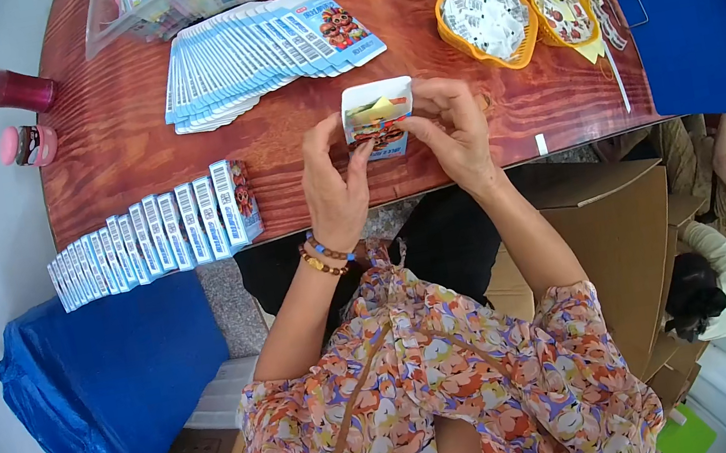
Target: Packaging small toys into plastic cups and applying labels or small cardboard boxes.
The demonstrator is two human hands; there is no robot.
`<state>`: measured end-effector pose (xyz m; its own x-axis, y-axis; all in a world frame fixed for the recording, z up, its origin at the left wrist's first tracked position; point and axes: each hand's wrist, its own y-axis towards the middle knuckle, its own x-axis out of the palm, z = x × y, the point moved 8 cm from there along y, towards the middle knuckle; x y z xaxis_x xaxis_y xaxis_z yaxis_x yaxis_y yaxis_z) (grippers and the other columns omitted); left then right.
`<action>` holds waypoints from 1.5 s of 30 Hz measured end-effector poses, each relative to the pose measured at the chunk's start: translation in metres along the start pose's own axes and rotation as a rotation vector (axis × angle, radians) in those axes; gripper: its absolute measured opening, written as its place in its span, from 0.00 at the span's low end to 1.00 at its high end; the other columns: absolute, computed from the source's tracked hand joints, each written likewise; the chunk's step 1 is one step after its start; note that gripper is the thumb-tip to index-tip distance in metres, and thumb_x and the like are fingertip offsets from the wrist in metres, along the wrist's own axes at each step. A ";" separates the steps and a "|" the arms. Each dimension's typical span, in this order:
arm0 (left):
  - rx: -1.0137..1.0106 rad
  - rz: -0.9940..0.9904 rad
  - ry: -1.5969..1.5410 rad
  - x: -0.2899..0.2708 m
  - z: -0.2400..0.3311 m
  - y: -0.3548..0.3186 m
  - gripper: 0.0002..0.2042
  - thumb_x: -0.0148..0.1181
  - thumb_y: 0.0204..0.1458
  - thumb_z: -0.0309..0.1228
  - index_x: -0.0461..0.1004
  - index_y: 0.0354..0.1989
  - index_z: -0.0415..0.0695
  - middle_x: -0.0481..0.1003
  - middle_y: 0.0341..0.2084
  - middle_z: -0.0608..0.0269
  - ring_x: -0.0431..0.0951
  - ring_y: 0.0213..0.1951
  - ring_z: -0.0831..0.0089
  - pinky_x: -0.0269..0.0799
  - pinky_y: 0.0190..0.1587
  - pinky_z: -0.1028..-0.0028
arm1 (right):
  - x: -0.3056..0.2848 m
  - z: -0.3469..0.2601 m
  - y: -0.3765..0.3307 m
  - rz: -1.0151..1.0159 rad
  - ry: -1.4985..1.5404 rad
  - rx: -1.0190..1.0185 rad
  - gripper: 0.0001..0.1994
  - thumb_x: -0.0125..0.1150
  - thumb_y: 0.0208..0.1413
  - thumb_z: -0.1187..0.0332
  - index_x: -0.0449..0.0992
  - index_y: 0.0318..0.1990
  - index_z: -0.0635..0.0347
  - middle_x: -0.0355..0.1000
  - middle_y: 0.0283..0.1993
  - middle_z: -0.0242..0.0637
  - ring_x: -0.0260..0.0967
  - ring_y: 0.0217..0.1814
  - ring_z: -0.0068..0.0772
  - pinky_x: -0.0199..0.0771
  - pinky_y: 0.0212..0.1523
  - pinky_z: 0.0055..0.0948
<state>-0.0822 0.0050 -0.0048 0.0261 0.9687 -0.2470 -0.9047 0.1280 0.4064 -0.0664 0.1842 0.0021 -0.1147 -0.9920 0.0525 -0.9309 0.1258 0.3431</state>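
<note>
We had both hands closed on one small box at the front of the tabletop, near its middle. Our left hand gripped its left side and our right hand its right, the thumbs on the near face and the hands apart from each other. We could not tell whether its base touched the wood.

The box's open end pointed up and away from us, a white flap raised at the far side, and its lower end pointed toward us. As far as the steep view let us tell, its long axis ran between those ends, nearly in line with our body. Something yellow showed in the mouth.

The box was thin printed card, light blue with a colourful picture. Beyond it lay a fan of flat cartons, smooth and overlapping; to our left, a row of filled-out boxes stood close together, narrow and square-edged.

The tabletop was reddish brown with streaky wood grain. On the far right sat a large basket of orange plastic, wavy-rimmed, with small white packets inside, and beside it a smaller basket. Two rounded jars stood by the left edge.
</note>
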 end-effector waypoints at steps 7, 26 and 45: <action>0.277 -0.041 0.133 -0.005 0.021 -0.004 0.29 0.68 0.47 0.16 0.67 0.59 0.44 0.72 0.48 0.47 0.77 0.49 0.50 0.76 0.47 0.63 | -0.001 -0.020 0.003 -0.207 -0.251 -0.159 0.16 0.65 0.55 0.83 0.78 0.51 0.66 0.74 0.57 0.47 0.75 0.56 0.37 0.80 0.54 0.31; 0.160 -0.176 -0.049 -0.009 0.022 0.023 0.14 0.63 0.51 0.13 0.77 0.46 0.39 0.78 0.47 0.53 0.82 0.45 0.63 0.80 0.44 0.70 | 0.014 -0.050 0.021 -0.343 -0.452 -0.276 0.12 0.65 0.54 0.81 0.80 0.47 0.66 0.78 0.49 0.44 0.78 0.49 0.36 0.78 0.47 0.27; 0.126 -0.164 -0.054 -0.007 0.009 0.019 0.27 0.65 0.48 0.14 0.70 0.59 0.42 0.77 0.49 0.51 0.80 0.49 0.55 0.77 0.50 0.65 | 0.025 -0.063 0.028 -0.444 -0.726 -0.200 0.17 0.63 0.54 0.80 0.81 0.52 0.59 0.79 0.53 0.43 0.79 0.54 0.44 0.83 0.50 0.34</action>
<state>-0.0959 0.0023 0.0126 0.1938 0.9423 -0.2730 -0.8262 0.3068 0.4725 -0.0739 0.1634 0.0719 -0.0119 -0.7019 -0.7122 -0.8714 -0.3420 0.3517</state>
